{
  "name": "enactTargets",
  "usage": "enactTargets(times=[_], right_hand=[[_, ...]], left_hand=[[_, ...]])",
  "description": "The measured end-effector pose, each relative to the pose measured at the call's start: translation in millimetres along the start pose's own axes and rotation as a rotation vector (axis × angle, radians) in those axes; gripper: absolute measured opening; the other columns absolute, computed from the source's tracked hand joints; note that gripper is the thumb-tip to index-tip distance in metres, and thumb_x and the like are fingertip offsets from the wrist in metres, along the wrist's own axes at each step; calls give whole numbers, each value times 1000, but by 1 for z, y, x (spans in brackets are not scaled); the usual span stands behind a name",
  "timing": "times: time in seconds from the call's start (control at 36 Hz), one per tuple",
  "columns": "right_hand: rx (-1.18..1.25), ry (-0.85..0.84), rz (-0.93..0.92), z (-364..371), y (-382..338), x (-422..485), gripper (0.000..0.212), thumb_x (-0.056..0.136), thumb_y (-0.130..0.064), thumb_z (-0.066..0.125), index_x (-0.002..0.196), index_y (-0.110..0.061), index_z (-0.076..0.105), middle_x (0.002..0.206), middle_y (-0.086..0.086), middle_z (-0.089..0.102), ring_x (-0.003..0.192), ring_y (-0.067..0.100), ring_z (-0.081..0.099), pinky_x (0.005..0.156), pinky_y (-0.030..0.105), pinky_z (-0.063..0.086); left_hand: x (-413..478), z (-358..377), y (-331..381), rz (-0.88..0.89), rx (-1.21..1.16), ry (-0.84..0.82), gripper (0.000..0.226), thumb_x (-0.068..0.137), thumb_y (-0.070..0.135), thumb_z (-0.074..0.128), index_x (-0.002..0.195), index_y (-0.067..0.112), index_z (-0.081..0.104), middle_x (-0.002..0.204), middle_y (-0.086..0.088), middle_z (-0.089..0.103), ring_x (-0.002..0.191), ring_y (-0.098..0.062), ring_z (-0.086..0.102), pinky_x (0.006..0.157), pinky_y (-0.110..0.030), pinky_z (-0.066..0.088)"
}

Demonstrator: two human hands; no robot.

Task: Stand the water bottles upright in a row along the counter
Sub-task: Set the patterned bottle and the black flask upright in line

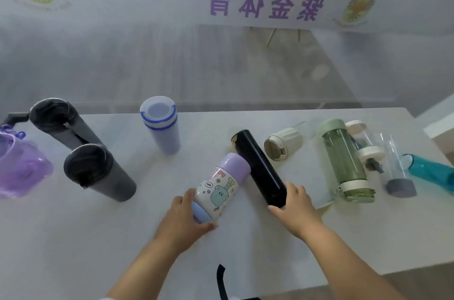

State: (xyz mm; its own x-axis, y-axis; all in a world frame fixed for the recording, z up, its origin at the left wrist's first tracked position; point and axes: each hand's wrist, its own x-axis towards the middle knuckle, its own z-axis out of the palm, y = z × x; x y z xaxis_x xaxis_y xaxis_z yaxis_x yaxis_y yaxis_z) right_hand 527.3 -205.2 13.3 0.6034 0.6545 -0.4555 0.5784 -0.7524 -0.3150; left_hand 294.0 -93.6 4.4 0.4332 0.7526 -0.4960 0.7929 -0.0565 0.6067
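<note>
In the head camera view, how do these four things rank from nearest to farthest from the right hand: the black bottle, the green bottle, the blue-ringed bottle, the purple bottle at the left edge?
From the right hand:
1. Black bottle, lying on its side, touching the hand.
2. Green bottle, lying to the right.
3. Blue-ringed bottle, upright, far left of centre.
4. Purple bottle, at the left edge.

Lilac-capped cartoon-print bottle [218,188], black bottle [260,167]

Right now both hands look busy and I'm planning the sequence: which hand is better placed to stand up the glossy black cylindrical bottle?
The right hand. It already rests on the lower end of the glossy black cylindrical bottle, while the left hand cups the base of the cartoon-printed lilac-capped bottle.
</note>
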Motion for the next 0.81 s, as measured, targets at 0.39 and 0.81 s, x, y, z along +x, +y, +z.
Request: enactTargets(times=[0.39,0.81], right_hand=[[51,-85,-32,2,4,25,53,78,-34,68,112,-11,34,117,11,49,104,31,54,86,44,51],[77,-49,-81,-21,7,31,50,64,-36,66,99,-17,36,97,4,54,86,26,57,73,40,53]], left_hand=[[-12,15,-4,-25,-226,320,68,48,18,85,108,24,53,104,0,49,85,1,50,64,-15,40],[-23,-49,53,234,-151,552,83,50,18,88,122,28,49,109,6,57,93,-15,58,76,-21,47]])
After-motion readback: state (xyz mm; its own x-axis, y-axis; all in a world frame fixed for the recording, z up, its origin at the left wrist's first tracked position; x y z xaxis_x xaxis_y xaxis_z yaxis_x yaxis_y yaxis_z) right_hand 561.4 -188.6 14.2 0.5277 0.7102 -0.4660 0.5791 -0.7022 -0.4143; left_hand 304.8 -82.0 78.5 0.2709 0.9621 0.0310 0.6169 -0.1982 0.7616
